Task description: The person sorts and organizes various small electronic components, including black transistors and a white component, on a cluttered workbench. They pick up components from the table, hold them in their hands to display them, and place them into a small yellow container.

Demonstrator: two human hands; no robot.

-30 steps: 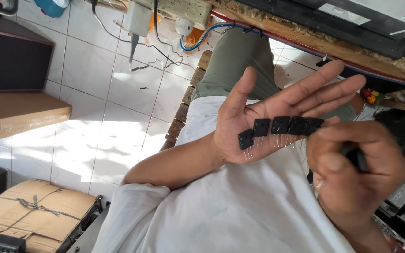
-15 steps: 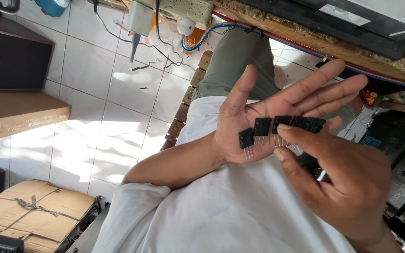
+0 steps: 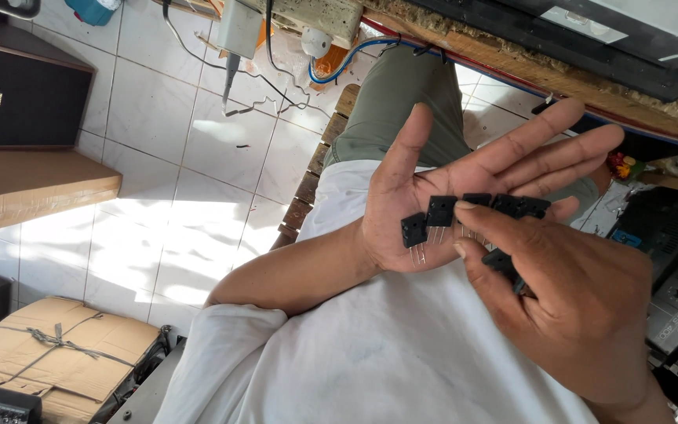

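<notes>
The right hand (image 3: 582, 306) is closest to the camera, low on the right side. Its fingers (image 3: 504, 228) are bent. The first finger and thumb reach over to the row of small black parts (image 3: 472, 210) and the fingertip touches one of them. A dark little piece (image 3: 502, 263) peeks out under the bent fingers, but I cannot tell how it is held.

Just behind it is the left hand (image 3: 464, 192). It is wide open and flat, palm up, with its fingers stretched out and the thumb sticking up. The small black parts lie in a row across the palm and the base of the fingers. They are flat black squares with thin metal legs. The legs hang down toward the wrist. The two parts nearest the thumb show most clearly.

Under both hands is the person's white shirt (image 3: 370, 353). Past the hands is a knee in green trousers (image 3: 402, 102).

Farther off is a white tiled floor (image 3: 166, 173) with sun on it. A cardboard box (image 3: 49, 353) tied with string sits at the lower left. A dark speaker box (image 3: 17, 86) stands at the upper left. A blue cable (image 3: 355, 55) curls near the top.
</notes>
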